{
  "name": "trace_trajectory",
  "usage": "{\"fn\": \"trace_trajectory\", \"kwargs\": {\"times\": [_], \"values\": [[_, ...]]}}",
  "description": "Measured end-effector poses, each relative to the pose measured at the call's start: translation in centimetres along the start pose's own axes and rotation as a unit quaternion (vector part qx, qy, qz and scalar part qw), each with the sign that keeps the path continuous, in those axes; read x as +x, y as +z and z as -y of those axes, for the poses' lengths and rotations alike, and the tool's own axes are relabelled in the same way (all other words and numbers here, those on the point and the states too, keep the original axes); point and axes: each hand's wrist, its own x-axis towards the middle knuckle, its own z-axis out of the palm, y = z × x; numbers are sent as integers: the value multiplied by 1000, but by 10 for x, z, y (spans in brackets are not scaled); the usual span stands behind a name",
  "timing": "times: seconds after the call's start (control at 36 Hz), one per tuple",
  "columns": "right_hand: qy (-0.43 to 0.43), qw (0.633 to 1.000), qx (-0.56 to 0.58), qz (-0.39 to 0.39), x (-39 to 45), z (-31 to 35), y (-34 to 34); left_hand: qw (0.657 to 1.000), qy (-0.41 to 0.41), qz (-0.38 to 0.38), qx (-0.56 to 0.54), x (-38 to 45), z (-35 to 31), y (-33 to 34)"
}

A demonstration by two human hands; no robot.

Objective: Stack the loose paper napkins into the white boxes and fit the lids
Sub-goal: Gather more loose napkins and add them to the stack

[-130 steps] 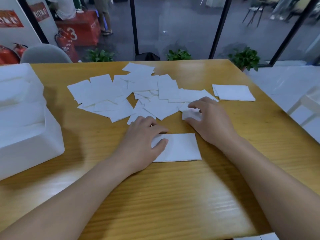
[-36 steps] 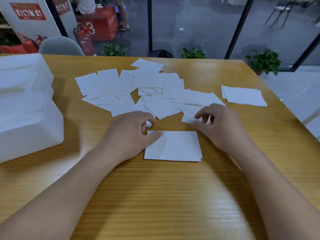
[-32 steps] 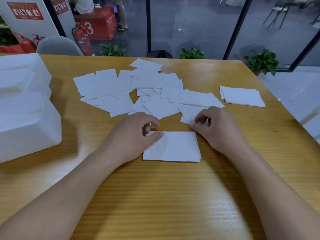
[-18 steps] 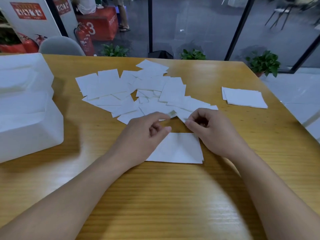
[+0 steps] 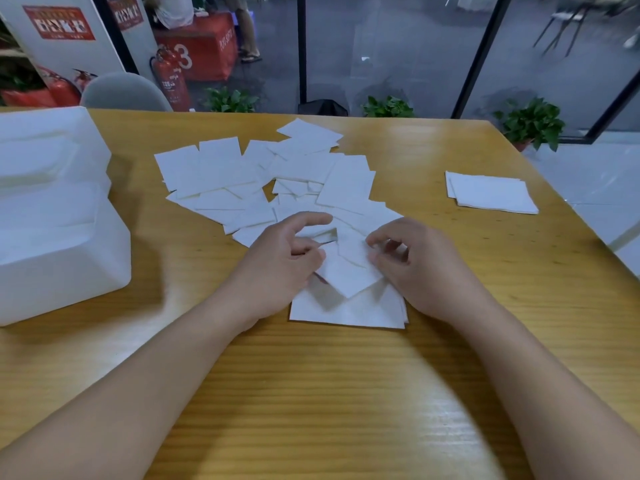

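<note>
- The wooden bench [image 5: 346,393] carries everything and fills most of the view.
- White boxes [image 5: 52,216] stand at the left edge of the bench, one set on top of the other; whether lids are fitted cannot be told.
- A wide scatter of loose paper napkins [image 5: 242,174] lies overlapping across the middle of the bench, beyond both hands.
- The left hand [image 5: 277,268] sits just below the scatter, its fingers curled and pinching the left edge of a single napkin [image 5: 349,271].
- The right hand [image 5: 419,268] faces it, thumb and curled fingers pinching the right edge of the same napkin.
- That napkin is held between the two hands, turned corner-down like a diamond, above a small squared pile [image 5: 349,310].
- The squared pile lies flat on the bench, directly beneath the hands and nearest the person.
- A second neat pile of napkins [image 5: 491,192] rests well apart near the right edge of the bench.
- Past the far edge, potted plants [image 5: 530,123], a grey chair back [image 5: 124,91] and a red fire extinguisher [image 5: 169,81] stand on the floor.
</note>
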Motion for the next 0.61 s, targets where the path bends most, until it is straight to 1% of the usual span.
{"fn": "trace_trajectory", "kwargs": {"times": [0.11, 0.19, 0.25, 0.31, 0.33, 0.39, 0.44, 0.5, 0.56, 0.61], "values": [[-5, 1000, -23, -3, 0, -5, -3, 998, -17, 19, -53, 0, -8, -9], [-1, 999, -43, -4, 1, -6, -5, 996, -18, 19, -82, 1, -12, -17], [-4, 999, -34, -17, 1, -4, -8, 994, -11, 34, -102, 1, -16, -22], [-25, 999, 11, -28, 0, 2, -12, 992, 0, 56, -114, 0, -19, -26], [-41, 998, 48, -22, -1, 6, -13, 991, 4, 69, -116, -1, -21, -27], [-73, 989, 124, 25, -5, 16, -16, 988, 15, 104, -112, -3, -24, -28], [-86, 978, 165, 91, -9, 22, -15, 986, 33, 125, -109, -5, -25, -26], [-84, 973, 177, 119, -11, 23, -14, 984, 46, 127, -116, -6, -25, -24], [-79, 972, 196, 106, -10, 21, -13, 985, 49, 115, -121, -6, -24, -23], [-62, 967, 229, 91, -6, 16, -17, 992, 37, 82, -85, -4, -22, -24]]}}
